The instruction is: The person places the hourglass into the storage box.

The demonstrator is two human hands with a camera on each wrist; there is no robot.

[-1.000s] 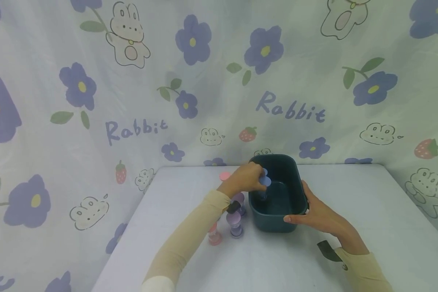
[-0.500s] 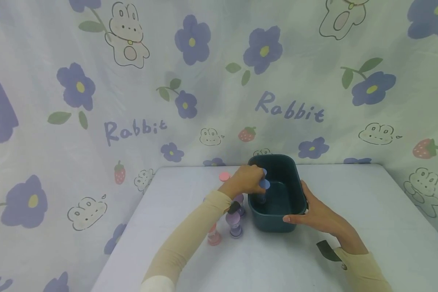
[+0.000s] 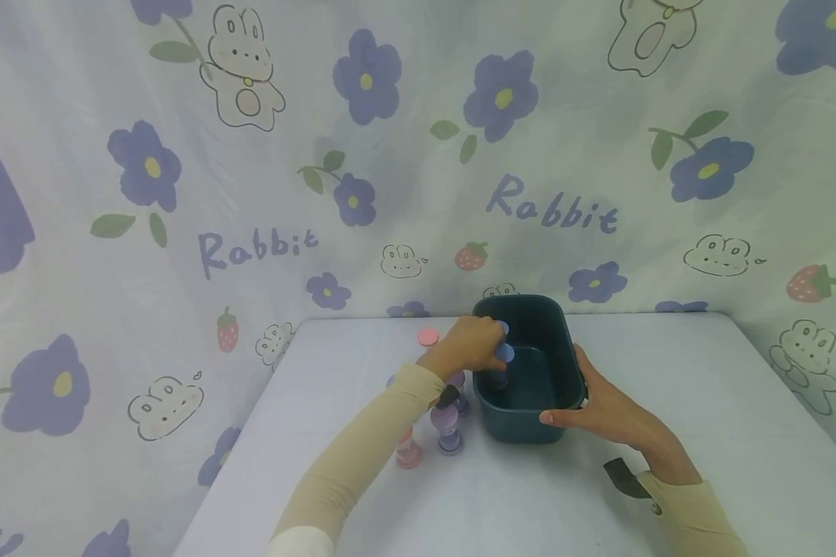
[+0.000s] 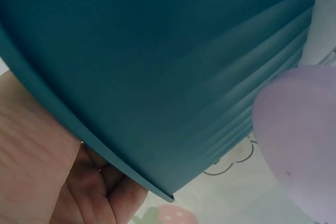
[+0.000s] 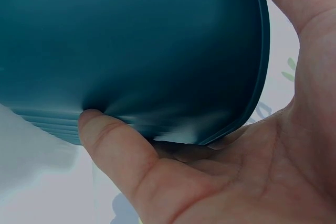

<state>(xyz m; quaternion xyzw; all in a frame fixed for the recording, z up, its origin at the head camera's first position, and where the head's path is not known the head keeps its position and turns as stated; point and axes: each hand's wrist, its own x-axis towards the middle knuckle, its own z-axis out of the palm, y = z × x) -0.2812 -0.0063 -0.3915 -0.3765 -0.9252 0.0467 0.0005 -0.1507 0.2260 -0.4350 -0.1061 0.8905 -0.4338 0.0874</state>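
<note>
In the head view my left hand (image 3: 468, 343) reaches over the near-left rim of a dark teal plastic bin (image 3: 525, 427). Its fingers hold a blue-capped hourglass (image 3: 505, 353) upright inside, close to the left wall. A second blue cap (image 3: 503, 328) shows just behind it, mostly covered by the fingers. My right hand (image 3: 609, 408) grips the bin's right front corner, thumb on the front wall. The right wrist view shows that thumb (image 5: 118, 137) pressed on the teal wall. From the left wrist, the bin's outer side hides the held hourglass.
Left of the bin stand purple hourglasses (image 3: 447, 429), one cap large in the left wrist view. A pink hourglass (image 3: 409, 452) is partly behind the left sleeve, and a pink cap (image 3: 428, 337) shows farther back. A patterned curtain (image 3: 404, 155) hangs behind the white table (image 3: 669, 371).
My left hand has lowered the blue hourglass slightly inside the bin, then stays nearly still. The right hand keeps its grip on the corner.
</note>
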